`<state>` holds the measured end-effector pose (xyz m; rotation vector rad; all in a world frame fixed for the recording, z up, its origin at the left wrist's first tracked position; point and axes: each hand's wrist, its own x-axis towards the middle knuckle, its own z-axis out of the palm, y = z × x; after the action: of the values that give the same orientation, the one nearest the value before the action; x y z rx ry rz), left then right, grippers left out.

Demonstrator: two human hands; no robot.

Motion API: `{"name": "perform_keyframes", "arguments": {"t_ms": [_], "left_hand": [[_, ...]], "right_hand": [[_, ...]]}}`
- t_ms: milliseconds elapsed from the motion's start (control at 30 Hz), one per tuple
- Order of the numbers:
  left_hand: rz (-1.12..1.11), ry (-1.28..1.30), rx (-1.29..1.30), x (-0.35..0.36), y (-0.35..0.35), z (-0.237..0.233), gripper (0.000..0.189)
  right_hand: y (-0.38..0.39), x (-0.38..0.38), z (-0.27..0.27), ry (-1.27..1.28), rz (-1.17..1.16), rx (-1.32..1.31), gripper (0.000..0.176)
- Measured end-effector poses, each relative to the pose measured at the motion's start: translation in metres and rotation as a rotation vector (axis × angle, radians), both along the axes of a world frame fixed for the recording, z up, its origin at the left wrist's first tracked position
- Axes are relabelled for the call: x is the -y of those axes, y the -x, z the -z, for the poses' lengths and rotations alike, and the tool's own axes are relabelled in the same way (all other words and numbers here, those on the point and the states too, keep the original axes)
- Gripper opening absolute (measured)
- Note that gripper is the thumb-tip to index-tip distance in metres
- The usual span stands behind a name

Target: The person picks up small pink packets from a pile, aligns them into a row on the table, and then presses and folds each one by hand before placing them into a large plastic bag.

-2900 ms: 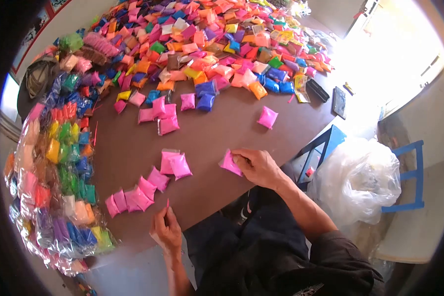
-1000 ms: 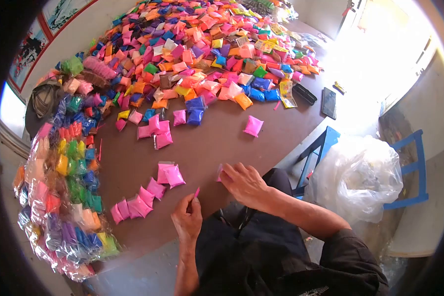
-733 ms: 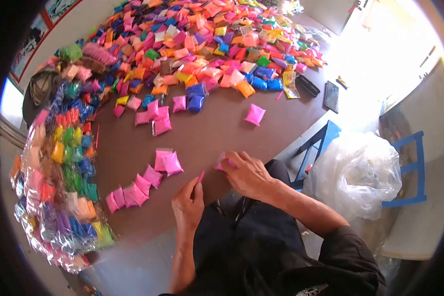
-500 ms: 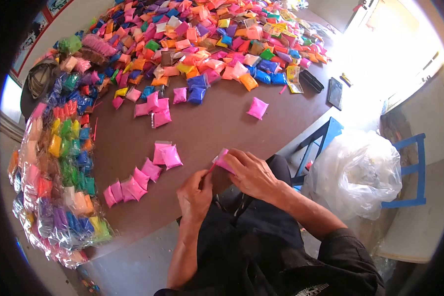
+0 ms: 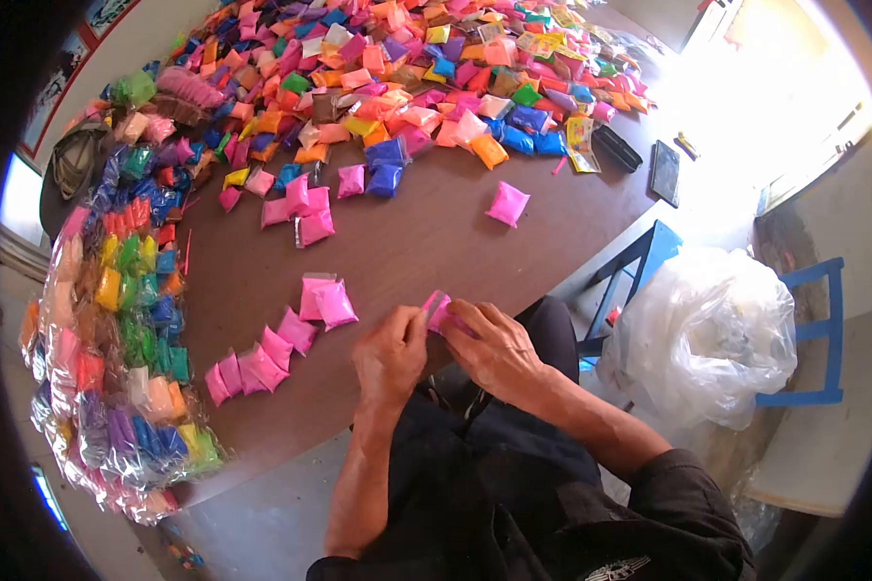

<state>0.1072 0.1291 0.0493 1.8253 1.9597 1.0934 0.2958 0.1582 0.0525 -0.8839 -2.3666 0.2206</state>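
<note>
Near the table's front edge, a small pink packet [image 5: 437, 306] with a clear plastic margin is held up between my two hands. My right hand [image 5: 494, 349] grips its right side, fingers bent over it. On the other side, my left hand [image 5: 391, 356] is closed, thumb and curled fingers pinching at the packet's left edge. Part of the packet is hidden behind the right fingers. To the left of my hands, two pink packets [image 5: 335, 304] overlap, and several more pink packets [image 5: 259, 369] lie in a slanting row. Farther off, one pink packet [image 5: 508, 204] lies alone.
A large heap of coloured packets [image 5: 358, 73] covers the table's [image 5: 417, 247] far side. Bundles of bagged packets [image 5: 131, 339] line the left edge. A black case [image 5: 617, 148] and a phone [image 5: 665, 172] lie at right. A clear plastic bag [image 5: 702, 334] rests on a blue chair [image 5: 824, 334].
My left hand has moved slightly up and right, its thumb now against the packet's edge. A thin reddish stick seen at its fingertips is no longer visible. The view has shifted slightly.
</note>
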Motion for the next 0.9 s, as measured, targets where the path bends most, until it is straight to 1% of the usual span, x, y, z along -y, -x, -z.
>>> {"name": "perform_keyframes", "arguments": {"t_ms": [33,133,233,333,433,533,633,733,833,900], "left_hand": [[0.037,-0.012,0.025,-0.002,-0.002,-0.001,0.014],[0.053,0.04,-0.092,-0.016,0.006,0.011,0.018],[0.005,0.107,-0.163,-0.028,0.017,0.003,0.018],[0.084,0.051,-0.093,-0.026,0.013,-0.001,0.016],[0.118,0.038,-0.18,-0.025,0.006,0.01,0.015],[0.023,0.066,-0.227,-0.036,0.016,0.007,0.017],[0.081,0.055,-0.164,-0.025,0.018,-0.011,0.019],[0.121,0.177,-0.125,0.005,0.014,-0.01,0.019],[0.018,0.114,-0.213,0.007,0.019,0.001,0.017],[0.025,0.056,-0.205,0.004,0.021,-0.002,0.016]], "right_hand": [[0.0,0.0,0.001,-0.008,-0.001,-0.021,0.031],[0.001,0.0,0.001,0.007,-0.005,-0.028,0.029],[-0.001,0.002,-0.002,0.011,0.007,-0.018,0.028],[-0.001,0.002,0.007,0.029,0.022,-0.015,0.035],[-0.001,0.002,0.011,0.031,0.022,-0.038,0.035],[0.0,0.003,0.003,0.053,0.037,-0.033,0.035],[0.0,0.004,0.0,0.061,0.045,-0.034,0.036],[0.0,0.004,0.006,0.062,0.056,-0.056,0.036],[0.002,0.004,0.005,0.072,0.061,-0.059,0.034],[0.002,0.005,0.004,0.084,0.055,-0.056,0.034]]}}
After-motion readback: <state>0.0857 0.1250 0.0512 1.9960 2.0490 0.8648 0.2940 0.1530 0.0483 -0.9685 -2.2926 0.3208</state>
